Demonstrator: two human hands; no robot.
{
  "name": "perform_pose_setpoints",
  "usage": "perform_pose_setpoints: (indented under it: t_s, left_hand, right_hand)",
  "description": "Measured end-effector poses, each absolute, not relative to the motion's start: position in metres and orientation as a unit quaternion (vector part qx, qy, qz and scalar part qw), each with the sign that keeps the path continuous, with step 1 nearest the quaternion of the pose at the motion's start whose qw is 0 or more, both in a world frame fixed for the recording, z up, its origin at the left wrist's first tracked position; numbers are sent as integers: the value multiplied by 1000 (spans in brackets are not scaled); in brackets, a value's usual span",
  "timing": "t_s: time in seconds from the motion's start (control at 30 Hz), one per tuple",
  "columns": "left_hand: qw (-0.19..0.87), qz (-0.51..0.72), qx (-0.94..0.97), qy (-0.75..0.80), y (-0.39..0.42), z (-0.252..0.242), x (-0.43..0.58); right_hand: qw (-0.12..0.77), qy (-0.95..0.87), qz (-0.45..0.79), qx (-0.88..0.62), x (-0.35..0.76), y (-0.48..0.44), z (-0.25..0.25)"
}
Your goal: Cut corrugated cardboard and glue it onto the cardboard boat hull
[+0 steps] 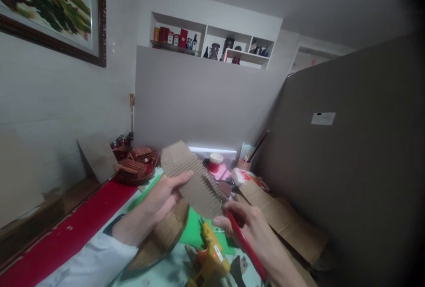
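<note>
My left hand [159, 203] grips a strip of corrugated cardboard [192, 178], thumb on top, holding it up over the table. My right hand [245, 225] is closed around a red-handled cutting tool [247, 245] whose tip meets the cardboard's lower right edge. A curved, boat-shaped cardboard piece [162, 236] hangs below my left hand. A yellow glue gun [210, 258] lies on the table just under both hands.
A green cutting mat [194, 231] lies beneath. Flat cardboard pieces [282, 220] rest at right against a tall grey board [348, 154]. A red cup [215, 162], a pen holder [244, 163] and a wooden model [133, 167] stand farther back. A red strip [66, 238] runs along the left.
</note>
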State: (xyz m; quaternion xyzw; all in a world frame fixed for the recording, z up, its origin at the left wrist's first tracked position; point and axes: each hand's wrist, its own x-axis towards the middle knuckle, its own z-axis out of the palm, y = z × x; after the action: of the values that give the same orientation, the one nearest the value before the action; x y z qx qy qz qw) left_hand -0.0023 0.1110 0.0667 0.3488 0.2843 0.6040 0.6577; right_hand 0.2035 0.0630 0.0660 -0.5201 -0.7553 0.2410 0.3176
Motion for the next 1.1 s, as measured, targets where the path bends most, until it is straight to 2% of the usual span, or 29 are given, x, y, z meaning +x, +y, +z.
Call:
perform_pose_setpoints:
  t_s: [0.3,0.77,1.1]
  left_hand:
    - [703,560,367,239,97,63,10]
    - [654,617,353,259,105,65,6]
    - [686,603,338,227,87,68,23]
  right_hand:
    - [328,-760,255,-499,204,61,67]
    - [327,-744,241,-530,197,64,60]
    - [356,-744,235,-514,193,57,65]
